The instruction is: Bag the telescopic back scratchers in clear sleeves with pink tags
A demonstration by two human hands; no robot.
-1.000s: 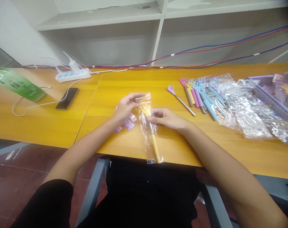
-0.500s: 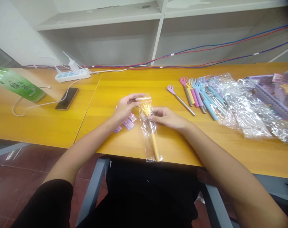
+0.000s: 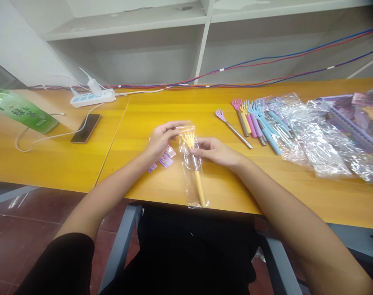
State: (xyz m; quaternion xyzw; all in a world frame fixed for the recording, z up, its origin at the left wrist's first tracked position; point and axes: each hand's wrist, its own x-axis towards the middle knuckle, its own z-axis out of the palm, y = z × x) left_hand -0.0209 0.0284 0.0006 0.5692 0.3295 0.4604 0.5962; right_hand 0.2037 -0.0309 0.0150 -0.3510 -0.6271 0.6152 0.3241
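Note:
A yellow back scratcher [image 3: 199,186] with a claw-shaped head and a metal shaft lies inside a clear plastic bag [image 3: 189,180], its handle toward the table's front edge. My left hand [image 3: 161,139] pinches the bag's top edge at the upper left. On the other side, my right hand [image 3: 212,150] is closed on the back scratcher through the bag, with the thumb just below the claw head. Small pink and purple cards [image 3: 166,159] lie beside my left hand, partly covered by it.
Right of my hands lie a purple-headed back scratcher [image 3: 235,130], a pile of colourful ones [image 3: 270,137], clear plastic bags [image 3: 321,147] and a purple basket [image 3: 355,123]. On the left are a phone [image 3: 86,128], a power strip [image 3: 92,98] and a green tea bottle [image 3: 26,112].
Both hands keep their hold on the bagged back scratcher, with hardly any movement. The whole view has shifted very slightly.

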